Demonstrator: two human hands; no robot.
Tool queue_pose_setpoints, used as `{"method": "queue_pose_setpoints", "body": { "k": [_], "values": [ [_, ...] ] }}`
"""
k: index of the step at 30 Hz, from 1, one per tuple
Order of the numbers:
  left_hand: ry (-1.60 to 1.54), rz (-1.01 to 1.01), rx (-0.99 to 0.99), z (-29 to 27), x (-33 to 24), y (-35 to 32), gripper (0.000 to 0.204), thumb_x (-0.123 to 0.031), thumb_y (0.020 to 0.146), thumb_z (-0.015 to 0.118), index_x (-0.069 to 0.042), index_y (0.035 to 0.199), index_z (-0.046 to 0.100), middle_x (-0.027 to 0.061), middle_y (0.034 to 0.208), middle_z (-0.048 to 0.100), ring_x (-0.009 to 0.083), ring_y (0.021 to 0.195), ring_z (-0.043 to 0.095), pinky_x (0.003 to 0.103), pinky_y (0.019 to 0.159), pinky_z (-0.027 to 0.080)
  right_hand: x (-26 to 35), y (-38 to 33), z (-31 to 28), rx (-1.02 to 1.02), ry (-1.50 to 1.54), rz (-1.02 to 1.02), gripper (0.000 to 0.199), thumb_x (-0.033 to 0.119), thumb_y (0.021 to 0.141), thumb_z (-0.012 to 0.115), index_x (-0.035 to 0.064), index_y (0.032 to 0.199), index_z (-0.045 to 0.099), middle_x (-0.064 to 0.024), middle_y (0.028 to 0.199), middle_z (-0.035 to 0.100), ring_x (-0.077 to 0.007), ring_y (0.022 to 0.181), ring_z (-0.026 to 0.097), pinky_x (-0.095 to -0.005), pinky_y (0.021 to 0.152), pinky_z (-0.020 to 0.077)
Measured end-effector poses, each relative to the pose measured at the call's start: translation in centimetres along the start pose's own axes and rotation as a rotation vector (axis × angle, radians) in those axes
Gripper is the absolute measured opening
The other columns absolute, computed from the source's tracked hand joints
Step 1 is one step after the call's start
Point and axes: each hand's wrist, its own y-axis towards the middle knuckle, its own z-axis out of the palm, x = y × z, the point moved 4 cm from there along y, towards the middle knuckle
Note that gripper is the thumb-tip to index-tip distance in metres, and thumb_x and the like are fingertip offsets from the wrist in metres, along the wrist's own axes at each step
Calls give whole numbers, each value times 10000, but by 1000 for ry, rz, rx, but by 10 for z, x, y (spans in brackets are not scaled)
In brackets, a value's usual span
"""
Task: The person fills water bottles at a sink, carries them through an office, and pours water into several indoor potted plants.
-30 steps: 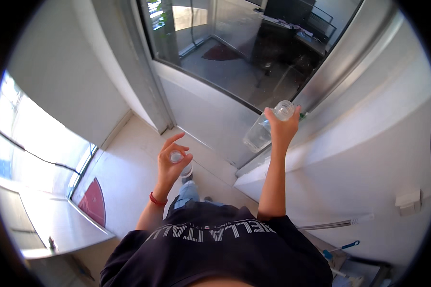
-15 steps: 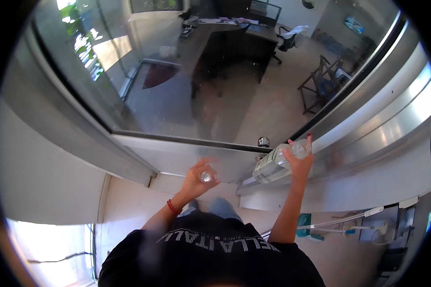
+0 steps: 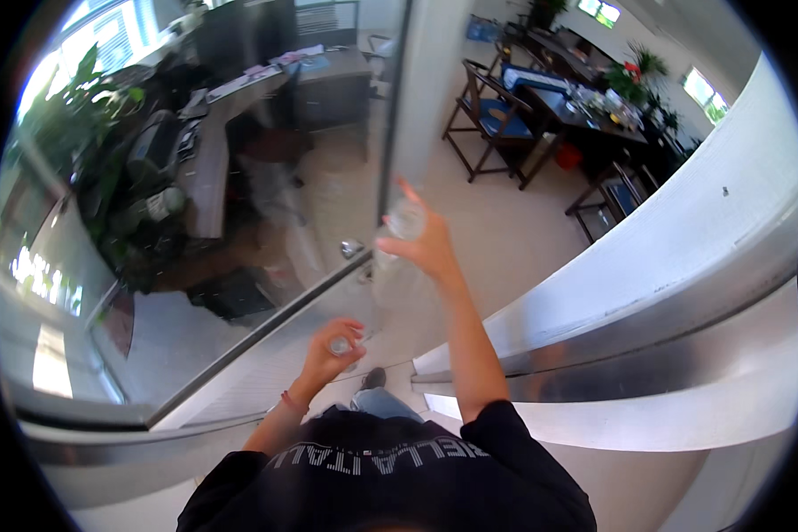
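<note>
My right hand (image 3: 430,244) is wrapped round the upper end of a clear bottle (image 3: 406,220). It reaches forward to the edge of a framed glass door (image 3: 279,321), close to the round metal door knob (image 3: 352,248). Most of the bottle's body is hard to make out here. Lower and to the left, my left hand (image 3: 324,359) curls its fingers round a small clear glass (image 3: 340,346), held near the inner side of the door. The door stands ajar, swung inward to the left.
A pale door frame (image 3: 612,266) curves along the right. Beyond the opening are wooden chairs (image 3: 492,124) and a dark table (image 3: 585,111) with items on it. Through the glass I see a desk (image 3: 208,168) and leafy plants (image 3: 71,124).
The door has swung away from me, and the room beyond shows through the gap. My right hand has moved forward and left with the bottle; the left still holds the glass.
</note>
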Motion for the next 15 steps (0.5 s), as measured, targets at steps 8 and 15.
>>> {"method": "queue_pose_setpoints", "body": {
  "k": [8, 15],
  "values": [
    [65, 44, -20, 10, 19, 126, 179, -56, 677, 706, -47, 705, 530, 116, 905, 618, 216, 838, 587, 310, 748, 445, -12, 77, -43, -219, 90, -44, 948, 187, 560, 801, -22, 1351, 322, -99, 993, 629, -156, 897, 588, -287, 828, 449],
    [40, 34, -73, 71, 73, 221, 187, -101, 690, 718, -26, 751, 558, 115, 872, 624, 203, 833, 598, 309, 721, 461, -22, 46, -115, -601, -315, -198, 871, 169, 562, 799, 42, 1320, 390, -119, 1138, 554, -195, 1010, 545, -318, 872, 428]
  ]
}}
